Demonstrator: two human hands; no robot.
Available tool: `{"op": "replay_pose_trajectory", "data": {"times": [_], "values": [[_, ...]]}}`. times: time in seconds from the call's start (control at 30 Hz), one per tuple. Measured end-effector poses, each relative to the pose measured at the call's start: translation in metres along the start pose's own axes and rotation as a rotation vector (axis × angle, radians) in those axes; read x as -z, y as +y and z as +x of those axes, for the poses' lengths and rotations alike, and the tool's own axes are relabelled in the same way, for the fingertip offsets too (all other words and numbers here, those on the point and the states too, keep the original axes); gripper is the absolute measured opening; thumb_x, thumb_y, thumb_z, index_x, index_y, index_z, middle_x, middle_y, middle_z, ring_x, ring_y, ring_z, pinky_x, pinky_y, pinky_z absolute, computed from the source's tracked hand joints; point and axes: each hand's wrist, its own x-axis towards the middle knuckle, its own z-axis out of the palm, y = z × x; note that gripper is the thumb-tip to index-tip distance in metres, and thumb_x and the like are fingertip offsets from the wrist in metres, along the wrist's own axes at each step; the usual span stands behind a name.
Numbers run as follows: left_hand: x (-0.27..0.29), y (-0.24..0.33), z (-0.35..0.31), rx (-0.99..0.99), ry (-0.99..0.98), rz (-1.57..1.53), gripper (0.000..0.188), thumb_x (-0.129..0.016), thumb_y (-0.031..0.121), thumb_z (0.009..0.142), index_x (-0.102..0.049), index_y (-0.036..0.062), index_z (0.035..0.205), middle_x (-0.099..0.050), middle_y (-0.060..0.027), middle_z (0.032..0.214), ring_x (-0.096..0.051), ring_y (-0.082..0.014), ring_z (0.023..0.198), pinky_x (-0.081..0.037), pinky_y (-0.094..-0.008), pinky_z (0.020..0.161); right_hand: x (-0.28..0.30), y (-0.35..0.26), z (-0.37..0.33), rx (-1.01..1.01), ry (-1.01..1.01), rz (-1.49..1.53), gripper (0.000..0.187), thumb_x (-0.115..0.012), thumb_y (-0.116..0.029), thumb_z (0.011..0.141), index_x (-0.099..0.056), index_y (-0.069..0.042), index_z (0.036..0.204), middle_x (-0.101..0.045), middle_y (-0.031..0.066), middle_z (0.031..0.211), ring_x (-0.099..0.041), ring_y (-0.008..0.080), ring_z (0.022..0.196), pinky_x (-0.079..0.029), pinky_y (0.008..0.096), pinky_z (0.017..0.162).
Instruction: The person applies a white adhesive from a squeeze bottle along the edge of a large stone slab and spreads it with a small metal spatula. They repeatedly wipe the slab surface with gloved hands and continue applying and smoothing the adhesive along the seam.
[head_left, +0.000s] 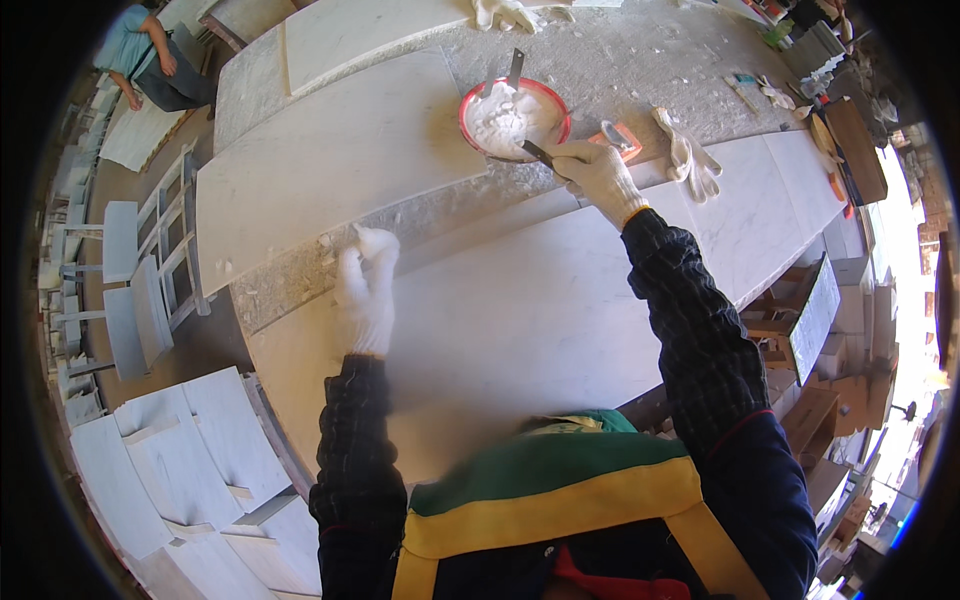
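A dark, narrow tool [538, 153] is gripped in the gloved right hand [596, 178], its far end brought to the near edge of a red-rimmed bowl [550, 108]. The bowl is set on the dusty worktable [620, 65], beside the corner of a pale slab [330, 150], and is partly filled with white material [503, 120]. Space inside it is taken up by a second dark-handled tool [516, 68], left standing upright. An orange object [628, 142] is crowded close behind the right hand, and farther right a pair of loose gloves [690, 165] is draped partly over the near slab [520, 310]. The gloved left hand [368, 290] is held with fingers curled near the left part of that slab; whether anything is pinched there cannot be told, as the area is somewhat hazy. Another glove [505, 14] is seen at the far edge of the view. At lower left, pale panels [185, 460] are stacked beside the worktable, and beyond its far left side a co-worker [165, 65] is seen.
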Motion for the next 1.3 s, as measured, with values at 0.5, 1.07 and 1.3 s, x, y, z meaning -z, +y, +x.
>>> {"op": "replay_pose_trajectory", "data": {"times": [0.5, 1.07, 1.3], "values": [[0.023, -0.011, -0.03, 0.252, 0.089, -0.106, 0.048, -0.077, 0.035, 0.098, -0.065, 0.0018, 0.13, -0.073, -0.0186, 0.117, -0.07, -0.0314, 0.109, -0.053, -0.0431, 0.095, -0.085, 0.0, -0.19, -0.276, -0.028, 0.035, 0.029, -0.067, -0.017, 0.099, -0.076, 0.001, 0.121, -0.075, 0.0054, 0.091, -0.066, 0.0102, 0.076, -0.055, 0.0283, 0.071], [0.02, -0.022, -0.027, 0.228, 0.052, -0.051, 0.052, -0.077, 0.041, 0.097, -0.066, 0.0009, 0.127, -0.072, -0.0217, 0.115, -0.069, -0.0359, 0.107, -0.053, -0.0448, 0.093, -0.109, 0.005, -0.168, -0.269, -0.03, 0.023, 0.031, -0.068, -0.015, 0.102, -0.074, 0.005, 0.124, -0.069, 0.0024, 0.086, -0.058, 0.0074, 0.066, -0.047, 0.0225, 0.059], [0.018, -0.023, -0.028, 0.225, 0.071, -0.066, 0.054, -0.077, 0.042, 0.097, -0.065, 0.0, 0.129, -0.073, -0.0216, 0.117, -0.07, -0.0354, 0.108, -0.054, -0.0438, 0.093, -0.097, 0.001, -0.186, -0.223, -0.007, -0.047, 0.032, -0.068, -0.015, 0.102, -0.073, 0.006, 0.125, -0.067, 0.002, 0.084, -0.058, 0.0074, 0.067, -0.047, 0.0234, 0.058]]}}
